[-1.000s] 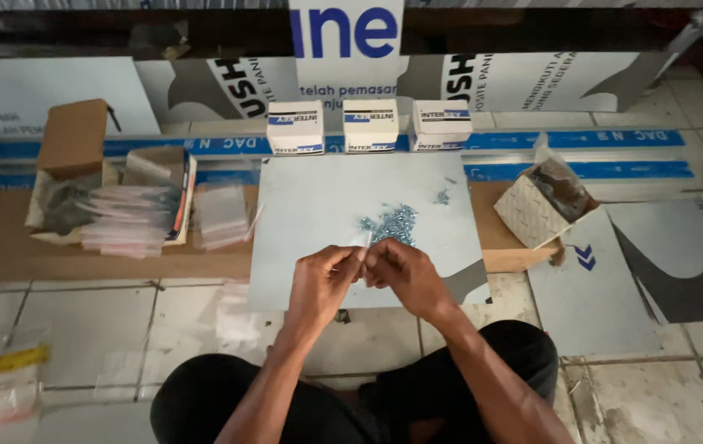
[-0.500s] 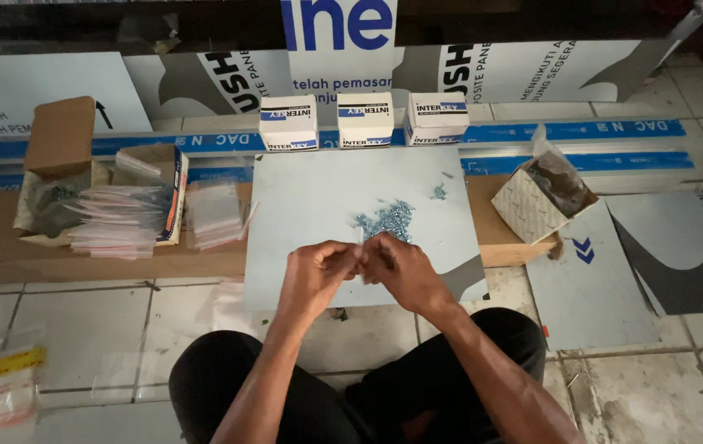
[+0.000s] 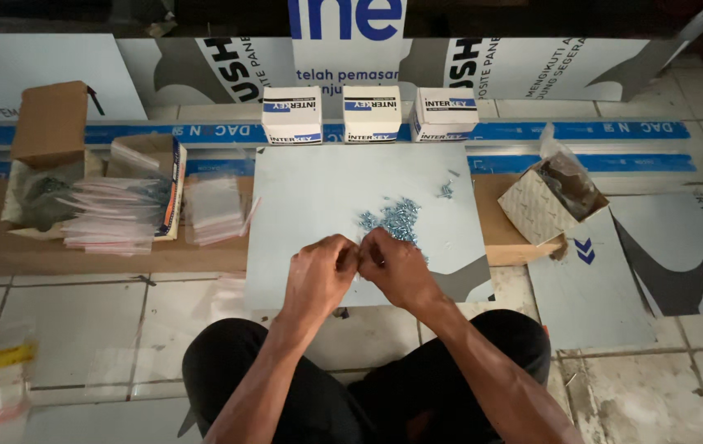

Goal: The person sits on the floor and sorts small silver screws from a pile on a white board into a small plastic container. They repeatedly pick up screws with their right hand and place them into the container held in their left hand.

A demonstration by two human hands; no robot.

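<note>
Left hand (image 3: 318, 275) and right hand (image 3: 396, 267) pinched together over pale board (image 3: 302, 197); held item too small to tell. Screw pile (image 3: 392, 218) beside; open carton (image 3: 548, 197) held a plastic liner.

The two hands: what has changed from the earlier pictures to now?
A second ago a small pale strip stuck up between the fingertips; now it is hidden, and the left hand and right hand are closed tighter together. The screw pile, three white boxes and plastic bags stayed put.
</note>
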